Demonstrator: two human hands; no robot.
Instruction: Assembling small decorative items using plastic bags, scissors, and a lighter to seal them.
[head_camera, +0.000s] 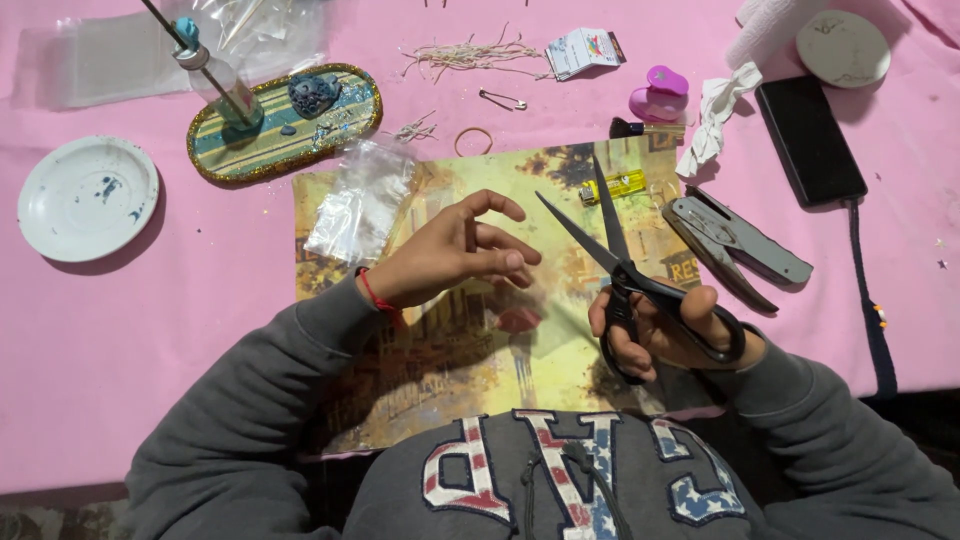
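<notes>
While the right hand (660, 335) grips a pair of black scissors (625, 275) through the handle loops, the blades stand spread open and point up and away over a printed yellow-brown sheet of paper (450, 330) on the pink table (120, 330). The left hand (455, 250) hovers just beside the blades with its fingers loosely curled and parted, pinching at something too small to make out; a red thread circles its wrist. Just right of the scissors lies a grey stapler (735, 245), partly on the sheet's edge. A clear plastic bag (362, 205) rests on the sheet's upper left corner. Farther off are a black phone (810, 140), a pink punch (660, 95), an oval glittered tray (285, 120) with a small bottle (222, 85), and a white plate (88, 198).
</notes>
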